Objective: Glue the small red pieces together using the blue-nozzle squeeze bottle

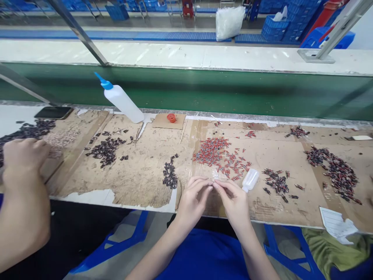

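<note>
My left hand (196, 193) and my right hand (232, 196) meet fingertip to fingertip over the front of the cardboard-covered bench. Thumb and forefinger are pinched on each; whatever sits between them is too small to make out. Just beyond my hands lies a heap of small red parts with metal ends (212, 151). Left of my left hand is a small pile of black parts (170, 174). A small clear plastic bottle (250, 179) lies against my right hand. Farther right rests a pile of dark-and-red pieces (276, 182).
A co-worker's hand (25, 153) is among black parts at far left. Behind stand a white squeeze bottle (124, 103) with a blue nozzle and a red cap (171, 118) on cardboard. A phone (54, 112) lies back left. More dark-and-red parts (338, 173) and torn paper (336, 223) are right.
</note>
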